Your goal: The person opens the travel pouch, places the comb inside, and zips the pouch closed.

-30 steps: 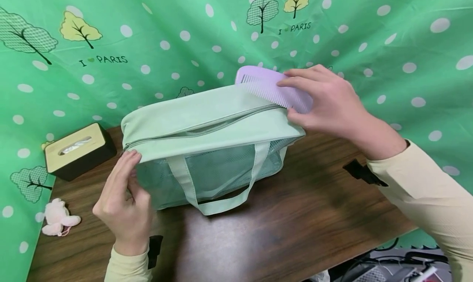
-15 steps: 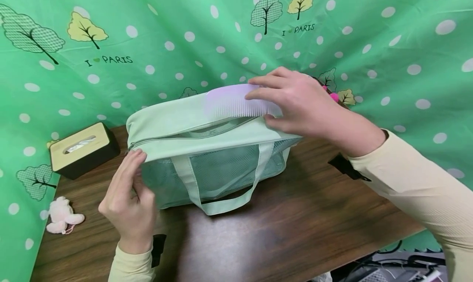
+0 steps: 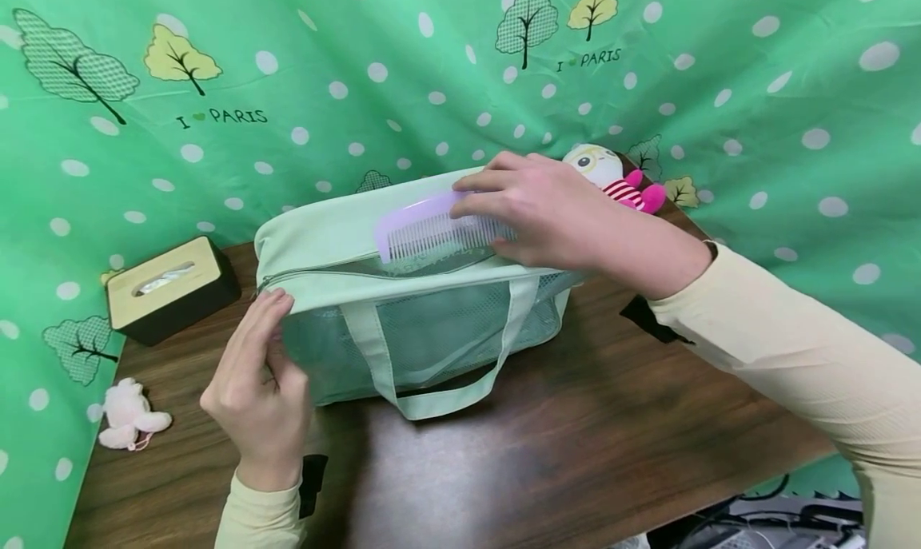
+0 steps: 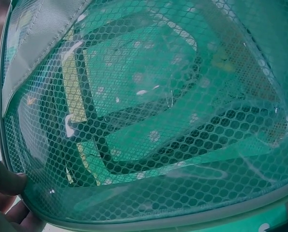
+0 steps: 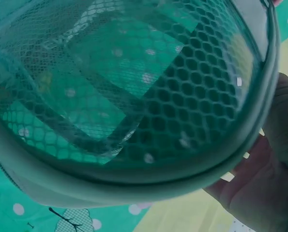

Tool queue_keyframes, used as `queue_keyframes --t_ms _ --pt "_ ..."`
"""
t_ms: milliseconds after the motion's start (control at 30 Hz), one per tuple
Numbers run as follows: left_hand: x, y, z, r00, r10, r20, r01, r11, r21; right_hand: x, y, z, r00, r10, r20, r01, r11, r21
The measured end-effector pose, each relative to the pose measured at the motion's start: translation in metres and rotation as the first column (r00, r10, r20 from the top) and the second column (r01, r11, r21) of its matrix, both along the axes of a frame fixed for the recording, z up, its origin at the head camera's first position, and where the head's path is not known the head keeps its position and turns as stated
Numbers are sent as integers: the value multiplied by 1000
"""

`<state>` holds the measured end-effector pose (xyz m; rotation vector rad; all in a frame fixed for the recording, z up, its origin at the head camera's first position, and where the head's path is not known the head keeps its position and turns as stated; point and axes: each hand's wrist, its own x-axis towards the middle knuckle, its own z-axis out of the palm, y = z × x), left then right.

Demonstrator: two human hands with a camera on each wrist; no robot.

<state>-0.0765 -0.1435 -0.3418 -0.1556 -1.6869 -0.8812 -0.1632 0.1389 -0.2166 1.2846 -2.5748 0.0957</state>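
Observation:
A pale green mesh bag (image 3: 460, 325) stands upright on the table, its top zipper partly undone. My right hand (image 3: 532, 205) grips a lilac comb (image 3: 413, 229) by one end, over the bag's top. The comb's teeth point down toward the gap in the zipper. At the bag's top left corner, by the zipper's end, my left hand (image 3: 262, 373) pinches the fabric. Thumb and fingertips of my left hand (image 4: 10, 193) show at the bag's piped edge in the left wrist view. In the right wrist view, the right hand (image 5: 260, 179) is partly behind the bag's rim.
A tissue box (image 3: 173, 289) with a wood-coloured lid stands left of the bag. A small pink plush toy (image 3: 131, 415) lies at the table's left. Behind my right hand sits a plush doll (image 3: 612, 177) in red stripes. A green polka-dot curtain (image 3: 403, 45) hangs behind the table (image 3: 576, 437).
My right hand has moved left with the comb, from the bag's right end to over the zipper gap. The striped doll has come into sight. My left hand keeps its hold.

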Motion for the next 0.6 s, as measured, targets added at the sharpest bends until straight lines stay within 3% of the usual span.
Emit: queue_keyframes --t_ms 367,600 --pt "-1 0 0 1000 -28 1 28 1000 -15 -10 1 -3 997 -71 37 71 997 16" --pt "0 -3 -1 1000 -12 14 12 1000 -25 -14 -5 -2 996 -85 41 84 996 31"
